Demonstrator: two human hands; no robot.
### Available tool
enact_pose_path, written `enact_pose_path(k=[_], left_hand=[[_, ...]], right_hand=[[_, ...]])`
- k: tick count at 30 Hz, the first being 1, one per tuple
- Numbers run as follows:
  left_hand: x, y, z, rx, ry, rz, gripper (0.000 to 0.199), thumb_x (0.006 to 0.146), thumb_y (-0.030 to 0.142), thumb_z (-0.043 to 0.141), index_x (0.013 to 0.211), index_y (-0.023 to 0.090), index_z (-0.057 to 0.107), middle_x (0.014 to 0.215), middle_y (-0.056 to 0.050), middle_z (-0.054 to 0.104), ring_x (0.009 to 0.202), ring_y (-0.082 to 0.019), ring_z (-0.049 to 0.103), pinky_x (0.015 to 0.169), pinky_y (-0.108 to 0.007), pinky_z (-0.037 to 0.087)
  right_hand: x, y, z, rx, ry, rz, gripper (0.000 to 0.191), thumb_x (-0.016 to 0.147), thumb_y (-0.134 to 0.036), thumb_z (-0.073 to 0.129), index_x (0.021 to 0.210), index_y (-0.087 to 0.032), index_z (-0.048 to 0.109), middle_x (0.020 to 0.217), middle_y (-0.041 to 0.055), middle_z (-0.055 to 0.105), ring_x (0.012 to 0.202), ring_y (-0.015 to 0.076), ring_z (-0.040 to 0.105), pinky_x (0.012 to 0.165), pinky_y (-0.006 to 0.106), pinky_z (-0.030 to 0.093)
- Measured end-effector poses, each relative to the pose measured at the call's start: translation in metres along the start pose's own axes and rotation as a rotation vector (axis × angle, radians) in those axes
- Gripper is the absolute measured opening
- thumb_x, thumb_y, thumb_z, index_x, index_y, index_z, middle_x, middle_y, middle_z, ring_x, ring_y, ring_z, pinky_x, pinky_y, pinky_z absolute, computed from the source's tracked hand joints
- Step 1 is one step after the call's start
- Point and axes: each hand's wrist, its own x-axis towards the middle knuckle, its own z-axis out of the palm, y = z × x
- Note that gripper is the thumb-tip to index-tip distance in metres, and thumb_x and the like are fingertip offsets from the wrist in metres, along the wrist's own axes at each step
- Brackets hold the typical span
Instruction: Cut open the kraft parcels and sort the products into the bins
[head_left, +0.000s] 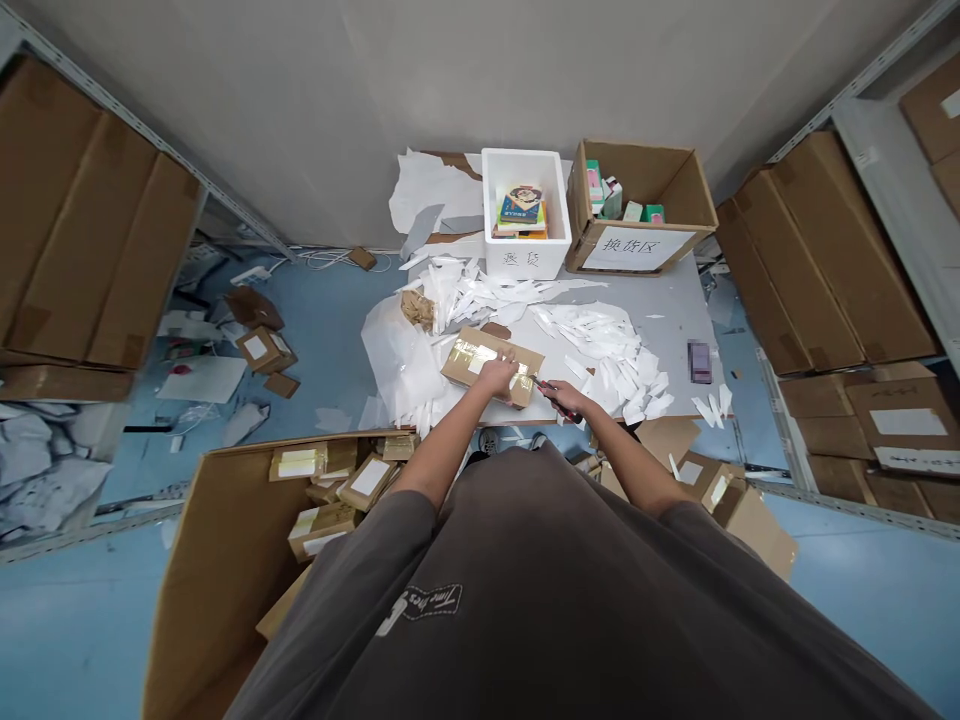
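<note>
Near the surface's (679,315) front edge, the cardboard box (475,354) lies under your left hand (496,375); whether it grips, I cannot tell. Your right hand (567,397) grips the cutter (546,387), tip at the box's right end.

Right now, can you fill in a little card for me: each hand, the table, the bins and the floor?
Left hand: on a taped box
Right hand: holding a black-and-red tool, its tip by the box's right end; can't tell if it touches
Table: paper strips in heaps
White bin: books
Carton behind, to the right: small packs
Floor, left of the person: a big carton with parcels inside
</note>
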Motion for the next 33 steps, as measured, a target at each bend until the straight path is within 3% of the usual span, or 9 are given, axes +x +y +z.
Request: enact_pose_path(k=[3,7,11,13,17,19,23,27,33], left_hand=[[0.003,0.000,0.001,-0.005,-0.010,-0.005,0.112,0.051,0.041,0.107,0.151,0.025,0.057,0.183,-0.015,0.021,0.168,-0.047,0.018,0.125,-0.053,0.047],[-0.001,-0.003,0.000,-0.001,-0.005,0.009,0.115,0.053,0.044,0.106,0.155,0.028,0.054,0.183,-0.013,0.021,0.168,-0.043,0.019,0.126,-0.050,0.044],[-0.005,-0.012,-0.006,-0.099,0.126,0.005,0.102,0.085,0.051,0.087,0.170,0.033,0.034,0.180,-0.009,0.032,0.167,-0.034,0.028,0.131,-0.047,0.037],[-0.001,-0.017,-0.009,-0.082,0.165,-0.064,0.104,0.088,0.050,0.084,0.174,0.034,0.028,0.183,-0.010,0.025,0.169,-0.037,0.019,0.135,-0.055,0.026],[0.012,-0.023,-0.013,-0.027,0.126,-0.138,0.128,0.073,0.057,0.094,0.176,0.037,0.022,0.186,-0.008,0.003,0.170,-0.044,-0.008,0.134,-0.068,0.006],[0.017,-0.024,-0.014,-0.020,0.110,-0.141,0.125,0.075,0.062,0.091,0.176,0.037,0.022,0.186,-0.009,0.004,0.170,-0.044,-0.008,0.134,-0.069,0.005],[0.014,-0.027,-0.008,-0.006,0.154,-0.093,0.107,0.090,0.078,0.069,0.176,0.031,0.028,0.185,-0.014,0.014,0.170,-0.043,-0.002,0.134,-0.068,0.007],[0.005,-0.029,0.006,0.009,0.237,-0.055,0.102,0.094,0.079,0.061,0.175,0.024,0.031,0.183,-0.018,0.019,0.171,-0.041,0.000,0.136,-0.063,0.005],[0.000,-0.026,0.021,0.006,0.289,-0.092,0.097,0.098,0.075,0.059,0.175,0.024,0.030,0.183,-0.017,0.020,0.171,-0.039,-0.002,0.136,-0.064,0.003]], right_hand=[[-0.004,-0.002,0.002,0.013,-0.090,0.034,0.034,0.103,-0.054,0.065,0.091,-0.022,0.058,0.056,-0.0072,0.050,0.044,0.0111,0.046,0.048,0.019,0.043],[-0.013,0.003,0.010,0.052,-0.081,0.000,0.033,0.105,-0.054,0.060,0.093,-0.024,0.055,0.056,-0.0082,0.050,0.045,0.0119,0.047,0.050,0.019,0.045],[-0.028,0.017,0.007,0.042,-0.089,-0.011,0.031,0.106,-0.054,0.056,0.099,-0.024,0.056,0.059,-0.0076,0.053,0.045,0.0131,0.048,0.048,0.021,0.041],[-0.036,0.022,0.001,0.032,-0.032,-0.030,0.034,0.108,-0.057,0.052,0.107,-0.023,0.058,0.062,-0.0066,0.056,0.048,0.0144,0.051,0.050,0.021,0.042],[-0.042,0.020,-0.003,-0.078,0.117,-0.084,0.044,0.114,-0.057,0.034,0.116,-0.024,0.063,0.081,-0.0004,0.070,0.065,0.0184,0.064,0.066,0.025,0.050],[-0.038,0.014,0.000,-0.194,0.165,-0.110,0.043,0.115,-0.051,0.031,0.119,-0.025,0.066,0.097,0.0030,0.076,0.083,0.0212,0.070,0.077,0.026,0.051],[-0.025,0.007,0.013,-0.411,0.220,-0.166,0.033,0.113,-0.045,0.046,0.132,-0.027,0.067,0.123,0.0069,0.077,0.112,0.0262,0.070,0.089,0.027,0.047],[-0.016,0.003,0.026,-0.533,0.283,-0.147,0.038,0.113,-0.045,0.050,0.142,-0.024,0.061,0.130,0.0125,0.074,0.115,0.0278,0.069,0.090,0.029,0.045],[-0.007,-0.015,0.050,-0.622,0.390,-0.062,0.039,0.116,-0.047,0.043,0.143,-0.021,0.055,0.131,0.0167,0.072,0.116,0.0302,0.070,0.095,0.034,0.046]])
